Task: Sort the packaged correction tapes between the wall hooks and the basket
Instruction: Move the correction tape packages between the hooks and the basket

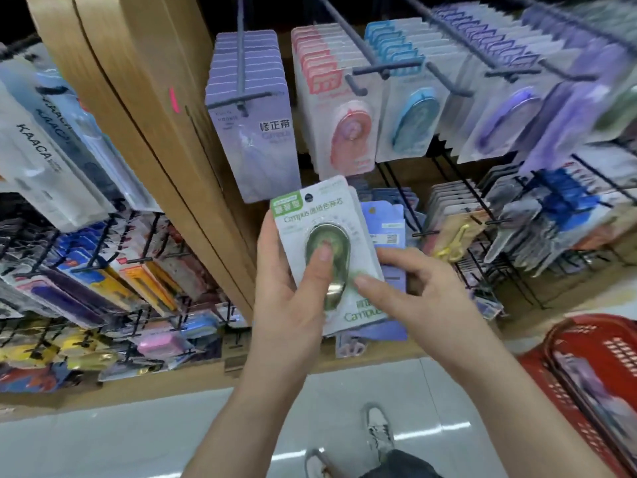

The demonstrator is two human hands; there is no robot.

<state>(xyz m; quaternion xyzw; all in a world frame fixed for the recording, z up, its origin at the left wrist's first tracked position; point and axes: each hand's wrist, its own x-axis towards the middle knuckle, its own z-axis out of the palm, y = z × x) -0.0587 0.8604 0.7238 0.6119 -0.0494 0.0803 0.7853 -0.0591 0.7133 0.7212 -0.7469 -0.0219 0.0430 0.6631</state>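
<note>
Left hand (pixel 293 298) grips a fan of packs (pixel 386 222) just below the wall hooks (pixel 358 43), thumb pinning the green correction tape pack (pixel 310 215) on top, label readable; right hand (pixel 420 291) pinches its right edge, probably to peel it off (red basket (pixel 568 326) sits lower right).

One head cam only, wide-angle, aimed forward-down, close to wall hooks (pixel 370 69); floor (pixel 138 439) at 6 o'clock, red basket (pixel 586 326) at 4 o'clock.

Stationery shop: dense rows of carded packs (pixel 255 150) hung on wall hooks (pixel 240 56), far; red shopping basket (pixel 537 372) near right
</note>
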